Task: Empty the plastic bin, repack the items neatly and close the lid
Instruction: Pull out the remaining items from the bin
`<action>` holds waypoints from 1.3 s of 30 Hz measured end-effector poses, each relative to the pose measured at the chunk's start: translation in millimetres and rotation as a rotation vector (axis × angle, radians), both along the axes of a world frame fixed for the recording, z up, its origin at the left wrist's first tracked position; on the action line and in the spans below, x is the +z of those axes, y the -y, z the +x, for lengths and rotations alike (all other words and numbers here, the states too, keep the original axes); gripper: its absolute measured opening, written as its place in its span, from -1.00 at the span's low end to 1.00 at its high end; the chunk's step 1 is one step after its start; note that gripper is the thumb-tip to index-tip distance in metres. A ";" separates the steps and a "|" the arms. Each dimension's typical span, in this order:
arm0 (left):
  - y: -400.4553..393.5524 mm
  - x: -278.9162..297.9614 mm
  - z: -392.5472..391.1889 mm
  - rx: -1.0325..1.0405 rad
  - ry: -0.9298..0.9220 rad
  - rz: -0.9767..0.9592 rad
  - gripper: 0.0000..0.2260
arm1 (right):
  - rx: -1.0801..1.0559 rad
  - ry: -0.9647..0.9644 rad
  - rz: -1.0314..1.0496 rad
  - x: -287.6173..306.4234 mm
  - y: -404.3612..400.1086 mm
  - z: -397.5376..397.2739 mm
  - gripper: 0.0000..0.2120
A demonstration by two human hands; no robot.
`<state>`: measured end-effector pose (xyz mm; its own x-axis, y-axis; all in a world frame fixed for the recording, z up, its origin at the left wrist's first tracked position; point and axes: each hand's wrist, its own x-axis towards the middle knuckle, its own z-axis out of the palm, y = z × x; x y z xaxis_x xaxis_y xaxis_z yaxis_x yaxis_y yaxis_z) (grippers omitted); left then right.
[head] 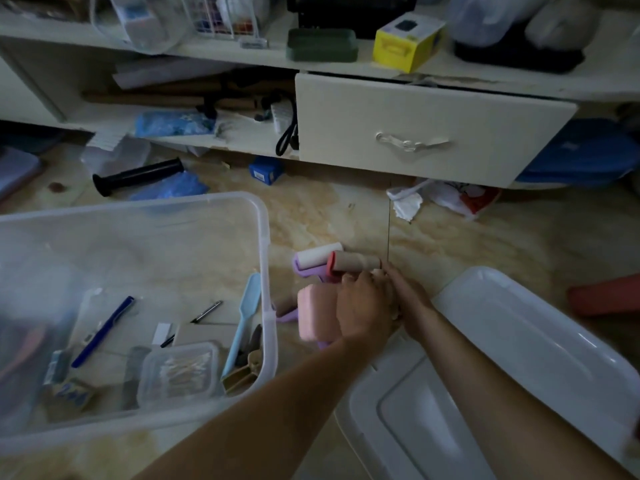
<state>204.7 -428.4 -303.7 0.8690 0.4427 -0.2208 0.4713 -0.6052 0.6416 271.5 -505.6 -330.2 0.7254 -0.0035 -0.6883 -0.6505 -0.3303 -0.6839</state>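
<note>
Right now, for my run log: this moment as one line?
stage: emptying | both hands at lint rollers on floor | bin part full | lid off

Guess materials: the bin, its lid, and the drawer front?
Bin: translucent plastic, slightly frosted; floor and contents show through the walls.
Lid: opaque white plastic, glossy; bright highlights along its moulded ridges.
Drawer front: cream painted or laminated board, likely wood-based, matte; core not visible.

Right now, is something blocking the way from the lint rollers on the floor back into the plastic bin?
Only the bin's own right wall stands between. The lint rollers lie on the floor just outside it, under both hands, so they must be lifted over the rim. The lid lies on the opposite side, out of the way.
</note>
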 end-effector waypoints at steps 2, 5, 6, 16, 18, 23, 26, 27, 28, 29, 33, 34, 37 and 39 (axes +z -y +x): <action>-2.6 -15.7 0.7 -0.074 -0.028 0.169 -0.76 | 0.005 0.053 -0.050 -18.4 -2.3 3.8 -0.20; -4.0 -23.4 -2.5 -0.061 -0.011 0.154 -0.78 | 0.017 0.170 -0.144 -7.4 -13.8 -10.5 -0.24; -4.3 -23.0 -3.5 -0.053 0.026 0.157 -0.80 | 0.023 0.213 -0.171 -5.2 -16.8 -15.2 -0.35; -7.5 -21.6 -7.0 -0.037 0.149 0.167 -0.77 | -0.090 0.491 -0.232 -17.4 -17.0 -31.8 -0.63; -7.2 -21.6 -6.8 -0.023 0.129 0.137 -0.75 | -0.085 0.528 -0.270 -18.2 -14.1 -33.7 -0.66; -2.9 6.3 -18.5 -0.051 0.059 0.161 -0.34 | 0.053 0.637 -0.389 -18.2 -5.0 -41.7 -0.74; 1.1 20.8 -27.6 -0.085 0.066 -0.012 -0.38 | 0.238 0.594 -0.411 -25.7 -1.8 -42.4 -0.76; 1.2 22.8 -31.1 -0.118 0.062 -0.013 -0.47 | 0.275 0.599 -0.445 -30.5 -1.2 -42.1 -0.74; -0.3 25.3 -34.4 -0.141 0.067 0.006 -0.59 | 0.281 0.609 -0.480 -31.6 -2.8 -42.3 -0.73; -3.8 29.3 -37.2 -0.151 0.068 0.009 -0.69 | 0.264 0.633 -0.506 -30.9 -5.5 -41.4 -0.73; -20.6 69.3 -45.9 -0.203 0.218 -0.075 -0.83 | -0.031 0.821 -0.392 43.2 -33.0 -35.9 -0.77; -27.3 83.7 -47.9 -0.185 0.298 -0.099 -0.84 | -0.051 0.918 -0.320 70.0 -42.2 -34.1 -0.79; -58.7 123.3 -49.3 -0.101 0.562 -0.096 -0.84 | 0.045 1.129 -0.108 144.1 -81.3 -29.9 -0.80; -90.9 147.0 -52.1 -0.061 0.708 -0.018 -0.82 | 0.135 1.210 -0.020 178.7 -114.0 -32.0 -0.79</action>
<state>152.6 -337.4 -156.6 0.8294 0.3906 0.3994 -0.0968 -0.6037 0.7913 239.5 -391.6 -151.5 0.8937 0.1188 0.4327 0.4447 -0.3632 -0.8187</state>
